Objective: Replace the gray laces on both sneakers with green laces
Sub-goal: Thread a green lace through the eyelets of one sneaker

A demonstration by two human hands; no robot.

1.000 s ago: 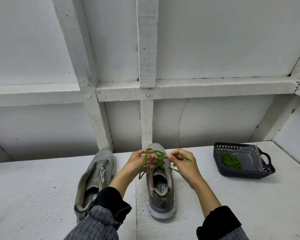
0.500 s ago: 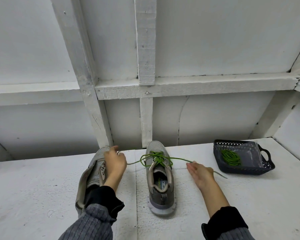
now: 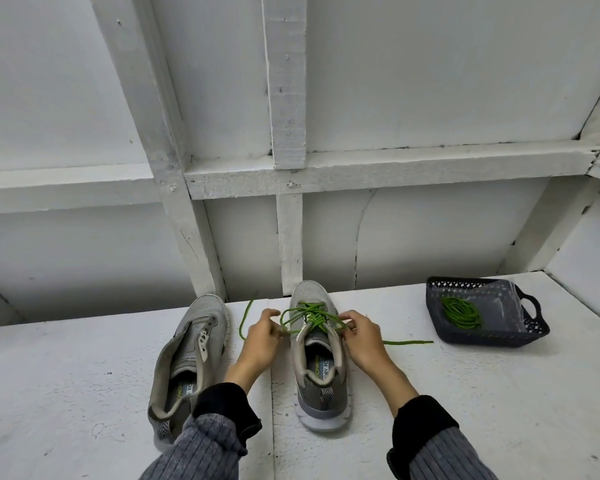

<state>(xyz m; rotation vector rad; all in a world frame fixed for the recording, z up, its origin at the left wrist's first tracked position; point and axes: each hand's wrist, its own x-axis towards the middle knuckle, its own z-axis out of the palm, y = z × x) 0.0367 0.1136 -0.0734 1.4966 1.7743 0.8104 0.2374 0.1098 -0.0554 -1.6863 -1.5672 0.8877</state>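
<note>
While both our hands [image 3: 257,341] [image 3: 362,337] pinch the green lace [image 3: 309,315] (loops loose), uneven pulling could undo the bow on the shoe [image 3: 317,362].

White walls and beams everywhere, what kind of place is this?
Probably a plain workroom or shed: white wooden beams brace the wall, the white table is rough, and a basket holds a spare lace.

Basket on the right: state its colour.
The basket is dark navy blue, with latticed walls; the head view shows it.
</note>
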